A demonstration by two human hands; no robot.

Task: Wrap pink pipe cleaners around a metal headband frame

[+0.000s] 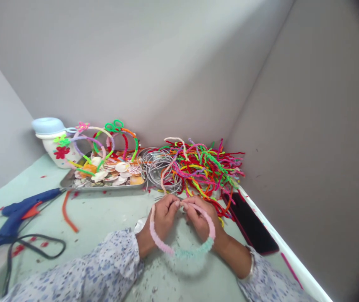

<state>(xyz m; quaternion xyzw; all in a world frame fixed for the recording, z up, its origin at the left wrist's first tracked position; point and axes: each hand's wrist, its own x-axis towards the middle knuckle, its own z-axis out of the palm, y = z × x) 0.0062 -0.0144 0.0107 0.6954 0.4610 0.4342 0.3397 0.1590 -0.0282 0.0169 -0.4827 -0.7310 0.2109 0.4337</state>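
Over the table front, both my hands hold a fuzzy pipe-cleaner ring (194,253) in pink, mint and peach, its curve hanging toward me. My left hand (164,213) is closed, thumb and forefinger pinched at the ring's far side, with a peach stretch passing along the wrist. Opposite it, my right hand (201,214) pinches the pink part, fingertips almost touching those of the left. The exact join between the fingertips is too small to make out. A peach pipe cleaner (164,178) rises just beyond my left hand.
Behind my hands lie a coil of silver wire (159,167) and a heap of coloured pipe cleaners (211,163). A metal tray (104,188) carries shells and finished-looking hoops. Left are a blue glue gun (17,214), its cord and a white bottle (52,147); right, a phone (251,222).
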